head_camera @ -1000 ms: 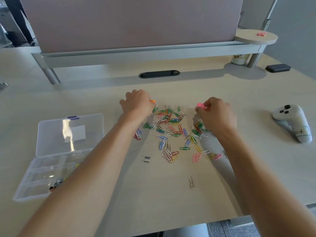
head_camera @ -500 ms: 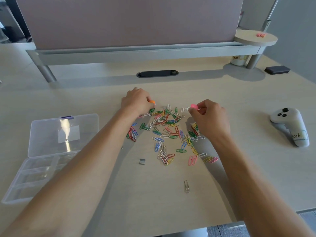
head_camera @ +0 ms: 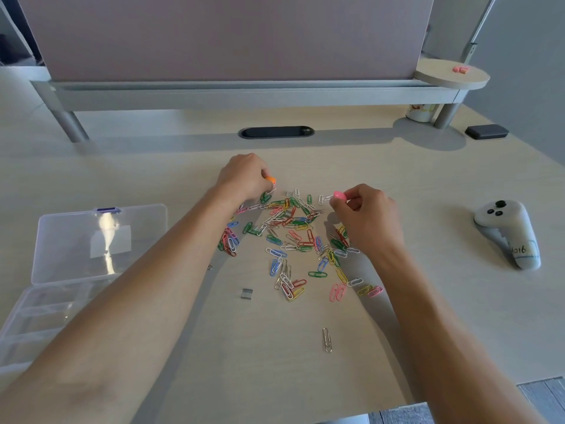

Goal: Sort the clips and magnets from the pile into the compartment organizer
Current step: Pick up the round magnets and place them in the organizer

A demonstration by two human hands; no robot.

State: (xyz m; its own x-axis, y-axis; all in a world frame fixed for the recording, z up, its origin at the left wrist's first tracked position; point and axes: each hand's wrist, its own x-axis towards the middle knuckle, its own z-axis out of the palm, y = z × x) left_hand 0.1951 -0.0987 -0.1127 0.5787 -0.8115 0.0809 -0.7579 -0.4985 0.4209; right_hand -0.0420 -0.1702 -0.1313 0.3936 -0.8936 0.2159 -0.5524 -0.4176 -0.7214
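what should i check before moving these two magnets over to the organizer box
1. Left hand holds the orange magnet: ok, pinched at the fingertips.
2. Right hand holds the pink magnet: ok.
3. No paper clips hang from the magnets: not ok, a white clip seems to cling to the pink one, another to the orange one.
4. Organizer is open: ok, lid folded back.
5. Target compartment is free: cannot tell, clear walls blur together.
6. Path to the organizer: ok for the left hand; the right must cross the pile.
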